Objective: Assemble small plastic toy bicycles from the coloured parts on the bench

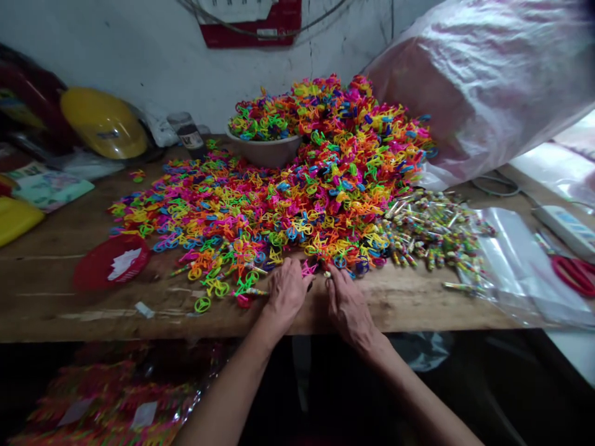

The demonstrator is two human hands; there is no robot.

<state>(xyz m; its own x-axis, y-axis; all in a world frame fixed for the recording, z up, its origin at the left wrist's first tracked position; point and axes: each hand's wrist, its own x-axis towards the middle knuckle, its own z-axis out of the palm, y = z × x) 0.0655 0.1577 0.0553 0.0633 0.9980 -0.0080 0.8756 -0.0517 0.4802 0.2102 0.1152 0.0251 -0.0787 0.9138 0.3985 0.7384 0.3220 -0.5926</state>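
Observation:
My left hand (287, 288) rests at the table's front edge, its fingers closed around a pink plastic piece (308, 268) that pokes out by the thumb. Beside it, my right hand (348, 305) has curled fingers, with a small pale tip (327, 274) showing at them; what it belongs to is hidden. Just beyond both hands spreads a large heap of small bright plastic pieces (297, 198), many with wheel-like rings. A thin patterned tube (256, 292) lies to the left of my left hand. More short patterned tubes (427, 229) are piled on the right.
A bowl (267, 150) filled with plastic pieces stands at the back. Leftward are a red dish (109, 263) and a yellow helmet (103, 122). On the right lie clear bags (525, 266), red-handled scissors (574, 275) and a power strip (567, 229), below a big stuffed plastic sack (483, 87).

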